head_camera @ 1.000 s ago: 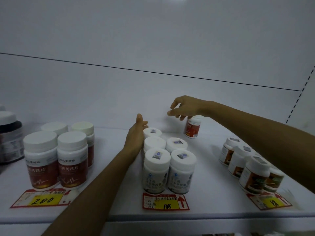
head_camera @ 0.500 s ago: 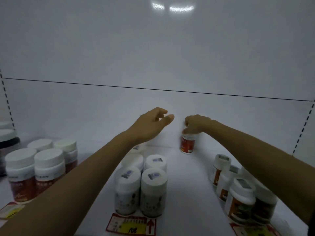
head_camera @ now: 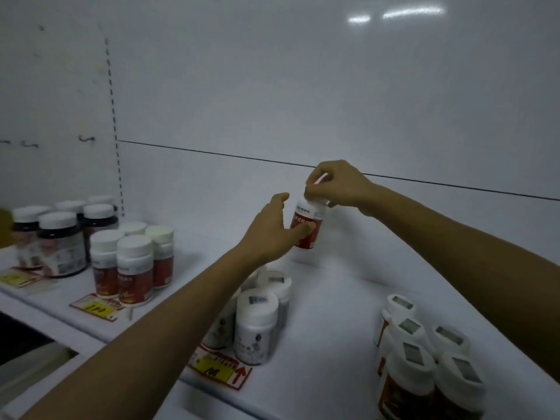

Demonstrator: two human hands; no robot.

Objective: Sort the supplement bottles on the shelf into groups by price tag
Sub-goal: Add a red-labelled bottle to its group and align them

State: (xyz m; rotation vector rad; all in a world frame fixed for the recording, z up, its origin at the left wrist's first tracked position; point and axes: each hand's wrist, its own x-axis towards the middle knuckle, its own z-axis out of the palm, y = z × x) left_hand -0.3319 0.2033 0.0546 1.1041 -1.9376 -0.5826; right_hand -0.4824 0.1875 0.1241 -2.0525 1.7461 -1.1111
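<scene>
Nearest, at the right front of the white shelf (head_camera: 333,298), a cluster of orange-labelled bottles (head_camera: 406,386) stands upright, each white cap carrying a grey sticker. To their left, at the shelf's front edge, a red-and-yellow price tag (head_camera: 218,366) marked 108 lies just in front of a group of white bottles (head_camera: 257,325), partly hidden behind the person's left forearm (head_camera: 181,313). Farther left, a second tag (head_camera: 94,307) reading 200 lies before a block of red-labelled bottles (head_camera: 133,268) with plain white caps. Beyond those, dark jars (head_camera: 62,247) stand near the left edge behind a third tag (head_camera: 15,278), its figure too blurred to read. Every container is capped, and what is inside cannot be seen. At the back, above and beyond the white group, both hands meet on a single small bottle (head_camera: 315,222) with a red label, held upright in front of the back panel (head_camera: 303,86). The right hand (head_camera: 336,189) is clamped over its white cap from above, fingers and thumb curled round the rim. The left hand (head_camera: 269,234) wraps its fingers across the red label from the left, thumb raised just beside the bottle's shoulder.
</scene>
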